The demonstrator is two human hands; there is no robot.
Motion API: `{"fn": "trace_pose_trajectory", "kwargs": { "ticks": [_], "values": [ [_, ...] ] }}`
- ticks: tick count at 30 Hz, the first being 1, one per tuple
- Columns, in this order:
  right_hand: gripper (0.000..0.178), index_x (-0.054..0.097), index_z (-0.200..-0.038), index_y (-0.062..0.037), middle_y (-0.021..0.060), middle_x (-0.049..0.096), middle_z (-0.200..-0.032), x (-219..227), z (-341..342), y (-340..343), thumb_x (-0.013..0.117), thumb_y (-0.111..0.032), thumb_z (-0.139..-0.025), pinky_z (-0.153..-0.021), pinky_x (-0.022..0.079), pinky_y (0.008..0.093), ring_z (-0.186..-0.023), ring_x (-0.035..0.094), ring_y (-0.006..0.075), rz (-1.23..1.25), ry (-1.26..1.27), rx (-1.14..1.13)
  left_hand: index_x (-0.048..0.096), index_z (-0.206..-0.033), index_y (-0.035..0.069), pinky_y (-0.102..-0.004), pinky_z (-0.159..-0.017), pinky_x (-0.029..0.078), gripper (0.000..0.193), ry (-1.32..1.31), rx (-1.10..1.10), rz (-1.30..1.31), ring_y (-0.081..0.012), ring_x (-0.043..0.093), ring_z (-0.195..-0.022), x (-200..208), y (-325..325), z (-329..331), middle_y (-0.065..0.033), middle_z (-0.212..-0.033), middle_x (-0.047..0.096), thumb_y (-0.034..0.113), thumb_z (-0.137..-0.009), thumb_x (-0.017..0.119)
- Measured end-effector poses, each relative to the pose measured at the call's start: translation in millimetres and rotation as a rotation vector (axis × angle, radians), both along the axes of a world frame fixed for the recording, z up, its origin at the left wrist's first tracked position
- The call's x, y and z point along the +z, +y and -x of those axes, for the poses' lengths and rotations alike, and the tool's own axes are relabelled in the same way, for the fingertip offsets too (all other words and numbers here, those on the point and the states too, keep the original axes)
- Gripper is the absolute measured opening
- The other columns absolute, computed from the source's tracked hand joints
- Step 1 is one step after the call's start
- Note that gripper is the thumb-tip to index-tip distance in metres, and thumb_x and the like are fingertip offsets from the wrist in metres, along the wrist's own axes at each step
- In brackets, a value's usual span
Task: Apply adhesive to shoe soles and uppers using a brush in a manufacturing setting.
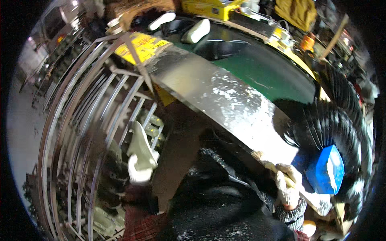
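A: What's the biggest thing here?

B: The counter (257,102). It has a long shiny strip with white spots, and a green part on the far side. On the left is a big metal rack (102,124) with lots of bars.

A: And then?

B: A big black ribbed thing (333,124) sits on the right, with a blue block (326,170) just in front of it.

A: Where's the piece being worked with?

B: The grey-white piece (141,146), shaped a bit like a shoe, is up in front of the near right side of the rack. The left hand (138,173) is closed around its near end. That bit is blurry, though.

A: What about the right hand (287,186)?

B: It's at the near right end of the counter. Its fingers look bent, and a pale rag (319,203) is just beside it. I can't tell if it holds anything.

A: So how much is done?

B: I'd guess it's partway. Two more white pieces, one farther off (162,20) and one nearer (197,31), lie at the far side. I can't tell if they're finished or waiting. The held one isn't put down yet, so that much is left.
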State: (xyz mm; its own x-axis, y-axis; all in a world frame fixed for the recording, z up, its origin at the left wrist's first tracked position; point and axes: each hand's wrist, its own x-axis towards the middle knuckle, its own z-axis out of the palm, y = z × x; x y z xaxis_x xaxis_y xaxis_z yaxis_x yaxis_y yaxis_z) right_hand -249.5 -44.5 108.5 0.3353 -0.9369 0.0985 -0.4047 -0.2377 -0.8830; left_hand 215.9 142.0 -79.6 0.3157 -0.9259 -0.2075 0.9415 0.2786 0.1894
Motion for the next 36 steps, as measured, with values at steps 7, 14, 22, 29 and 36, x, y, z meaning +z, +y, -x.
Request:
{"fn": "trace_pose_trajectory", "kwargs": {
  "ticks": [7, 14, 22, 29, 36],
  "values": [
    [0.024, 0.062, -0.106, 0.0051, 0.0105, 0.064, -0.096, 72.9, 74.3, -39.5, 0.053, -0.014, -0.096, -0.075, 0.052, 0.0265, -0.084, 0.063, 0.0143, 0.595, -0.013, -0.446, 0.017, -0.147, -0.005, -0.0537, -0.115, 0.021, 0.096, -0.499, -0.443, 0.162, -0.0369, 0.036, -0.134, 113.9, -51.3, 121.5, -0.0228, -0.147, 0.031, 0.034, -0.074, 0.067],
    [0.026, 0.068, -0.089, -0.0021, -0.0028, 0.059, -0.072, 86.5, 234.7, -31.0, 0.061, -0.026, -0.093, -0.059, 0.038, 0.022, -0.065, 0.05, 0.0059, 0.375, 0.13, -0.917, 0.028, -0.142, -0.005, -0.0444, -0.095, 0.047, 0.092, -0.459, -0.71, 0.302, -0.0314, 0.054, -0.107, 184.8, -129.2, 203.0, -0.0243, -0.129, 0.046, 0.033, -0.072, 0.075],
    [0.029, 0.067, -0.081, -0.0024, -0.0027, 0.053, -0.063, 56.4, 270.8, -33.0, 0.064, -0.03, -0.09, -0.056, 0.04, 0.0251, -0.06, 0.049, 0.0066, 0.231, 0.215, -0.848, 0.037, -0.136, -0.006, -0.0507, -0.095, 0.041, 0.082, -0.33, -0.73, 0.13, -0.0343, 0.053, -0.105, 140.0, -150.8, 255.2, -0.0242, -0.119, 0.052, 0.044, -0.077, 0.065],
    [0.024, 0.066, -0.098, 0.0009, 0.0039, 0.065, -0.09, 73.1, 213.4, 17.4, 0.06, -0.022, -0.095, -0.067, 0.047, 0.0189, -0.078, 0.06, 0.0089, 0.29, -0.324, -0.821, 0.058, -0.108, 0.0, -0.0319, -0.041, 0.052, 0.073, -0.185, -0.728, -0.527, -0.0212, 0.062, -0.056, 147.1, -109.0, 245.4, -0.013, -0.083, 0.066, 0.07, -0.086, 0.047],
    [0.019, 0.068, -0.104, -0.0022, 0.011, 0.071, -0.094, 41.6, 0.7, -33.0, 0.067, -0.013, -0.088, -0.075, 0.054, 0.0277, -0.084, 0.068, 0.0176, 0.518, -0.093, 0.29, 0.051, -0.125, 0.001, -0.0467, -0.05, 0.055, 0.08, 0.102, -0.742, -0.121, -0.0387, 0.064, -0.065, 71.0, -138.9, 210.9, -0.0259, -0.092, 0.062, 0.07, -0.088, 0.037]
  ]
}}
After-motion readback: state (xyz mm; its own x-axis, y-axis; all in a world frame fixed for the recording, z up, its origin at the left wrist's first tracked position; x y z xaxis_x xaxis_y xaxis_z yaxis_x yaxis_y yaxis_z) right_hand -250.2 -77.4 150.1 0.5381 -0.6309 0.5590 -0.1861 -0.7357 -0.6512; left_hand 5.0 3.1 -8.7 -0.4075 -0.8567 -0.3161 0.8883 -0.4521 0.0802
